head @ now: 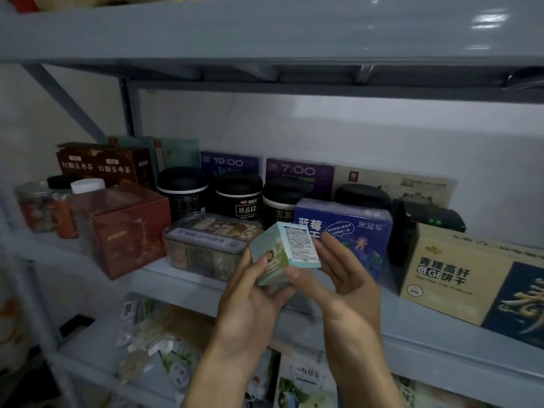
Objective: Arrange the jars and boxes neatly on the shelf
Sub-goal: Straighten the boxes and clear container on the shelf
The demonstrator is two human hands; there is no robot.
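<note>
A small pale green and white box [287, 253] is held tilted in front of the middle shelf [426, 322]. My left hand [250, 304] grips it from below, thumb on its face. My right hand [344, 278] supports its right side with fingers spread. Behind it stand a blue box [353, 228], a clear plastic snack box [203, 245] and a red-brown box [126, 228]. Three black-lidded jars [238, 195] line up further back, with purple boxes [298, 172] against the wall. A beige and dark box [477, 278] lies at the right.
Clear jars with snacks [38, 207] stand at the shelf's far left, dark red boxes [100, 166] behind them. A black container [426, 219] sits right of the blue box. The lower shelf holds several packets and bags [159, 346]. The upper shelf [265, 33] overhangs.
</note>
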